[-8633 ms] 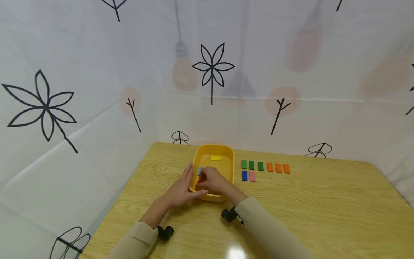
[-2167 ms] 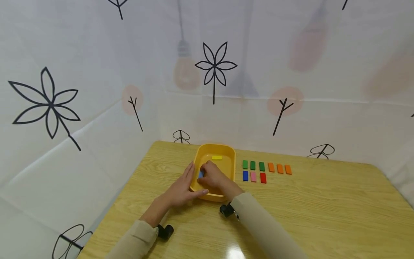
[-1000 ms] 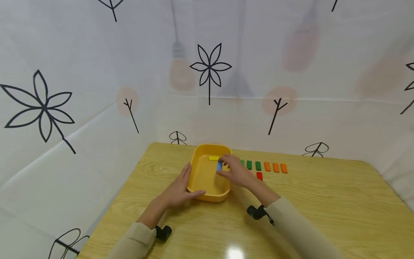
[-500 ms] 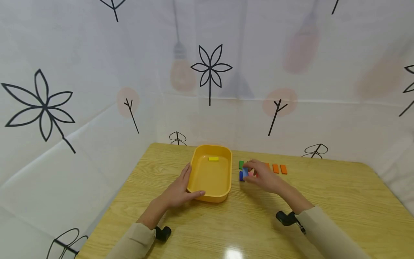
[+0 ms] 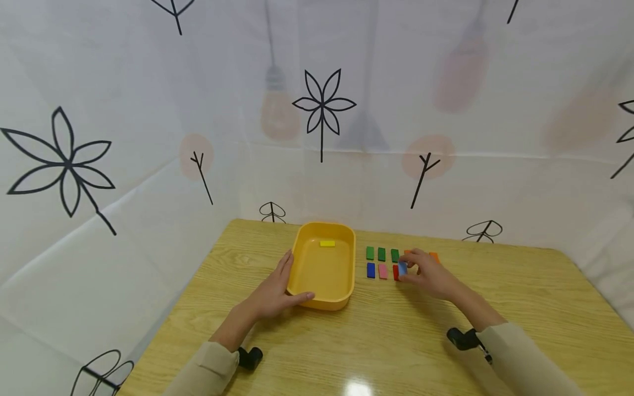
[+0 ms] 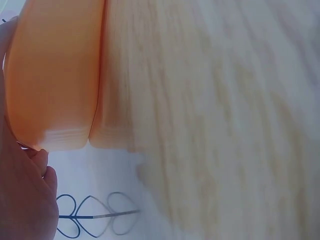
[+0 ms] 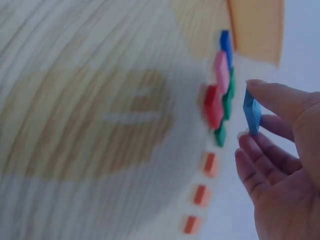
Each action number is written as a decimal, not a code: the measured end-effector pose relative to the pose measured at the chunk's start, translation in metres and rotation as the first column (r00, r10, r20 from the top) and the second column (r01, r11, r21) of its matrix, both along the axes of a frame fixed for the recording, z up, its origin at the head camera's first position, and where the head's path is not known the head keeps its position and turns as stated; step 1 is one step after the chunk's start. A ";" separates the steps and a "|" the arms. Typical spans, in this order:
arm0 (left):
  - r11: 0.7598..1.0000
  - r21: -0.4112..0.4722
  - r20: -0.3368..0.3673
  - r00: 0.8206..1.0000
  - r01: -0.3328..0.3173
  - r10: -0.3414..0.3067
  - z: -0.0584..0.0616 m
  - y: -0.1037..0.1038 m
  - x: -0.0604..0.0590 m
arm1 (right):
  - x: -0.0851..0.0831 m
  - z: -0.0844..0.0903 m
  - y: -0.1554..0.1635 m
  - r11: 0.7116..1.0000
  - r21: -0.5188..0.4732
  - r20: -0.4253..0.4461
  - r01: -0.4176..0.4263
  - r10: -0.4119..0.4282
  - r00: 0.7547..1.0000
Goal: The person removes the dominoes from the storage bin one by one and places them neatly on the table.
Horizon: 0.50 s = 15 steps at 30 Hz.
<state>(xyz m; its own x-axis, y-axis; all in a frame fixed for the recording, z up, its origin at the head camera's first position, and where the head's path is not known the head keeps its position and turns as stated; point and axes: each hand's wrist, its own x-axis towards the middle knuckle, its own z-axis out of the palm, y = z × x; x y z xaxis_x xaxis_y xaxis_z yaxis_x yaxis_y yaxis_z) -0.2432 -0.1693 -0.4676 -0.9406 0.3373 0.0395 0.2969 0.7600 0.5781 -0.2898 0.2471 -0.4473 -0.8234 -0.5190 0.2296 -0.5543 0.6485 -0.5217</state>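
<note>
Between the thumb and fingertips of my right hand (image 5: 430,273) is a light blue tile (image 7: 252,111), held raised in the right wrist view. In the head view it overlaps the red tile (image 5: 395,273). My left hand (image 5: 273,291) rests along the left side of a yellow tray (image 5: 350,280), fingers straight on the outer wall and thumb stretched along the near rim. One yellow tile (image 5: 327,243) lies inside the tray near its far end. Left of the red tile are a pink tile (image 5: 383,271) and a dark blue tile (image 5: 371,270).
Behind the pink and blue tiles runs a row with green tiles (image 5: 381,254) and orange tiles (image 7: 202,195), partly covered by my right hand. All lie on a wooden table (image 5: 346,346). A white patterned cloth (image 5: 376,181) stands at its far edge and left side.
The red tile, then the light blue tile, left the tray in my right hand. The red one now lies beside the pink; the light blue one has moved right over the rows. My left hand stays.
</note>
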 end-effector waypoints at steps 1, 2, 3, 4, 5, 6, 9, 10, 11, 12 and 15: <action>1.000 -0.003 0.000 1.000 0.001 -0.001 0.000 0.000 0.000 | -0.001 -0.002 0.003 1.000 0.005 0.002 0.006 -0.006 1.000; 1.000 -0.003 0.001 1.000 0.002 -0.002 0.001 0.000 0.000 | -0.001 -0.004 0.006 1.000 0.013 0.004 0.016 -0.016 1.000; 1.000 -0.005 0.001 1.000 0.003 -0.003 0.001 0.000 0.000 | -0.002 -0.006 0.008 1.000 0.020 -0.001 0.021 -0.021 1.000; 1.000 -0.006 0.002 1.000 0.003 -0.003 0.001 0.000 0.000 | -0.003 -0.008 0.010 0.999 0.025 -0.006 0.025 -0.025 1.000; 1.000 -0.007 0.002 1.000 0.003 -0.003 0.002 0.000 0.000 | -0.004 -0.009 0.012 0.999 0.030 -0.007 0.029 -0.028 1.000; 1.000 -0.007 0.002 1.000 0.004 -0.004 0.002 0.000 0.000 | -0.005 -0.011 0.014 0.999 0.035 -0.011 0.034 -0.033 0.999; 1.000 -0.002 0.000 1.000 0.005 -0.005 0.001 0.000 0.000 | -0.007 -0.015 0.018 0.998 0.039 -0.003 0.044 -0.044 0.999; 1.000 -0.001 -0.001 1.000 0.006 -0.006 0.001 0.000 0.000 | -0.007 -0.016 0.019 0.998 0.037 0.000 0.040 -0.040 0.999; 1.000 -0.001 -0.001 1.000 0.006 -0.006 0.001 0.000 0.000 | -0.007 -0.016 0.020 0.998 0.036 0.005 0.042 -0.042 0.999; 1.000 0.000 -0.002 1.000 0.006 -0.006 0.000 0.000 0.000 | -0.007 -0.017 0.020 0.998 0.038 0.007 0.044 -0.045 0.999; 1.000 0.000 -0.001 1.000 0.004 -0.004 0.000 0.000 -0.001 | -0.009 -0.018 0.021 0.998 0.047 0.015 0.045 -0.045 0.999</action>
<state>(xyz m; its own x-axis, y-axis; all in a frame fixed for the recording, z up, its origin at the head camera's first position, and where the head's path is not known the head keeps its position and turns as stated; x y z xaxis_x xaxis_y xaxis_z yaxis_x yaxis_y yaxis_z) -0.2441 -0.1697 -0.4678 -0.9392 0.3411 0.0403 0.3003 0.7587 0.5780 -0.2984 0.2682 -0.4658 -0.8496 -0.4911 0.1924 -0.5157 0.6965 -0.4989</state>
